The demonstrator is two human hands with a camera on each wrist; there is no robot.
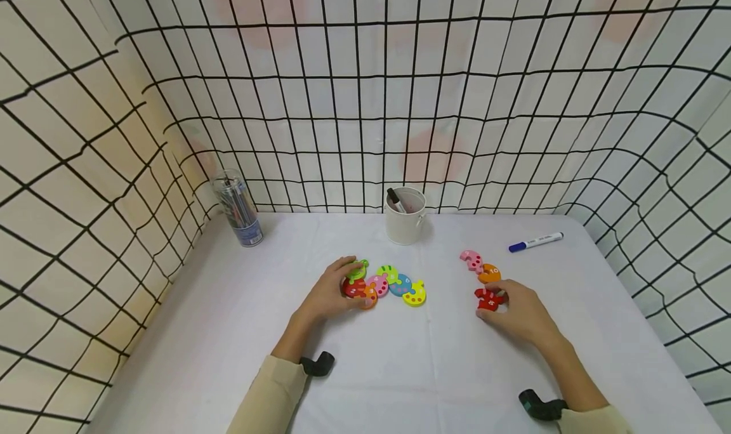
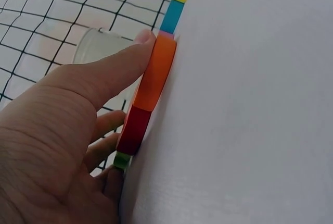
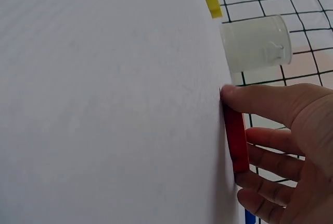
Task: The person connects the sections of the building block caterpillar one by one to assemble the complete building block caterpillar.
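L slv (image 1: pixel 270 393) & R slv (image 1: pixel 594 421) plain beige; blk rounded wrist cams (image 1: pixel 539 407), 1 ea.

- Left hand (image 1: pixel 331 291) partly covers the green piece (image 1: pixel 358 271).
- Right hand (image 1: pixel 524 310) hides part of its red piece (image 1: pixel 488 302).
- Both sleeves (image 1: pixel 270 396) run off the head view's bottom edge.
- Bucket (image 1: pixel 403 229) hides the lower end of the black marker (image 1: pixel 393 197).
- Blue marker (image 1: pixel 537 242): lettering too small to read.

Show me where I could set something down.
The cloth is bare between the forearms, between the row of pieces and red piece, and between the left hand and clear container. It's crowded under the left hand and beside the right hand.
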